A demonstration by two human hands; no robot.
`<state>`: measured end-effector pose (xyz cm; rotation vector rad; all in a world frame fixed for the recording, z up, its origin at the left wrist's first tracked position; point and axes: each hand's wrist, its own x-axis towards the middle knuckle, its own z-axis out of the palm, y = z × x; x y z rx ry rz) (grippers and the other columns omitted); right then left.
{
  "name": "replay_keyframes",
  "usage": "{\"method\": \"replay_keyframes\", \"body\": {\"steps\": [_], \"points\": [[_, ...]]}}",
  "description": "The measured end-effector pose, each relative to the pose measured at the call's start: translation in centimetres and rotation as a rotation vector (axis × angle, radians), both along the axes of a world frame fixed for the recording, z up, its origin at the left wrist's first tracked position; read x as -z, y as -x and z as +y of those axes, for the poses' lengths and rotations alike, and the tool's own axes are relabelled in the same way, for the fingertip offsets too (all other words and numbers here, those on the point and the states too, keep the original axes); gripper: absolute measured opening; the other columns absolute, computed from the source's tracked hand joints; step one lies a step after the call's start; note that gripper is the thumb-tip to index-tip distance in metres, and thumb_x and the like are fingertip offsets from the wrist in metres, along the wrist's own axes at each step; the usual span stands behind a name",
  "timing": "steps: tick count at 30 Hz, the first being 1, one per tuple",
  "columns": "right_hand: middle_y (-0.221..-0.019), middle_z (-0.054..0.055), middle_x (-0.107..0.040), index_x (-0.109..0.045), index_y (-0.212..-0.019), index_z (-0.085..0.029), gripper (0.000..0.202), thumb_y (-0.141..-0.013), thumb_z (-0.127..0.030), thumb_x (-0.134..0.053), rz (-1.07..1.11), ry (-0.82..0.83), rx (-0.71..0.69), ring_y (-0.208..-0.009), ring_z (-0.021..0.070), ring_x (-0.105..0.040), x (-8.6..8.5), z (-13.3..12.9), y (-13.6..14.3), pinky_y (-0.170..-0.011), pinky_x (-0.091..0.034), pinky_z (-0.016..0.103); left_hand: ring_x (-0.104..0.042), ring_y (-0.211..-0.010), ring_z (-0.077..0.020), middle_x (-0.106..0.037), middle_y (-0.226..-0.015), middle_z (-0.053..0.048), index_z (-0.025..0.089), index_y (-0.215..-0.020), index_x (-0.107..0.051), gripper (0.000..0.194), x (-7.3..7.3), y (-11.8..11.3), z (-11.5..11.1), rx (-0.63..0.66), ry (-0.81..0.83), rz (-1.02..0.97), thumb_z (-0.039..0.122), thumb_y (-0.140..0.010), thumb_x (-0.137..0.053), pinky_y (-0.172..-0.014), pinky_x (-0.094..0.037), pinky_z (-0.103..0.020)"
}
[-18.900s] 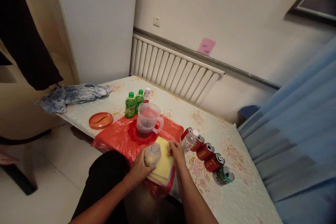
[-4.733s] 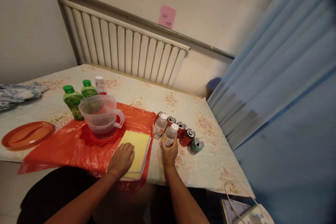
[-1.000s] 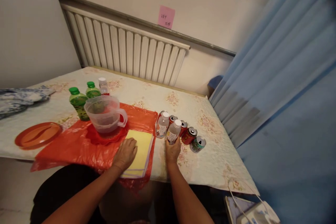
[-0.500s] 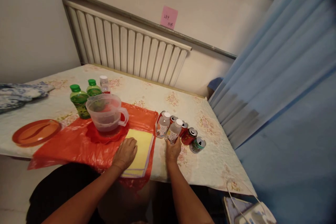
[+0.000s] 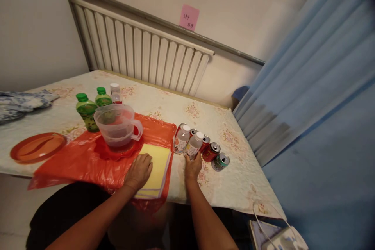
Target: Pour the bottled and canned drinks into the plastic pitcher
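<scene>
My left hand point(image 5: 140, 170) lies flat, fingers stretched out, on the left part of a stack of yellow cloths point(image 5: 156, 166) with pale purple edges. The cloths rest on a red plastic sheet point(image 5: 79, 160). To the right, my right hand point(image 5: 193, 167) grips the lower part of a small clear bottle point(image 5: 194, 145) with a white cap and a printed label. A similar clear bottle point(image 5: 182, 140) stands just left of it. Behind and to the right are several drink cans, among them a red can point(image 5: 211, 152) and a green can point(image 5: 220, 162).
A clear plastic jug point(image 5: 115, 127) sits in a red scalloped dish point(image 5: 101, 150). Beyond it stand two green-capped bottles point(image 5: 87, 111) and another white-capped bottle point(image 5: 115, 93). An orange lid point(image 5: 38, 147) lies at the left. A blue curtain point(image 5: 310, 97) hangs along the right side.
My hands and the bottles have hardly moved. The view has shifted very slightly, so the jug, green bottles and orange lid appear a little further left.
</scene>
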<state>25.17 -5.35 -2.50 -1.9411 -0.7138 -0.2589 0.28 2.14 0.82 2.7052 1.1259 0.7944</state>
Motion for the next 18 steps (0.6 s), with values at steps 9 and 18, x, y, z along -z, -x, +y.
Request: {"method": "replay_keyframes", "body": {"steps": [9,18], "points": [[-0.114,0.023,-0.066,-0.056,-0.123,-0.007,0.057,-0.077,-0.040,-0.068,0.020,0.022,-0.011,-0.103,0.0330,-0.060,-0.12,-0.05,0.05,-0.090,-0.044,0.041,-0.054,-0.106,-0.0288,-0.063,-0.109,-0.012,0.018,-0.101,-0.061,0.018,0.19,0.01,0.09,0.003,-0.022,0.002,0.021,-0.093,-0.046,-0.093,-0.046,-0.044],[-0.104,0.016,-0.070,-0.059,-0.114,-0.013,0.046,-0.078,-0.041,-0.067,0.031,-0.018,-0.032,-0.096,0.0292,-0.062,-0.30,-0.32,0.10,-0.081,-0.044,0.036,-0.054,-0.105,-0.0285,-0.063,-0.109,-0.013,0.018,-0.101,-0.062,0.018,0.07,-0.04,0.02,-0.005,-0.011,-0.009,0.022,-0.093,-0.045,-0.092,-0.045,-0.045]]}}
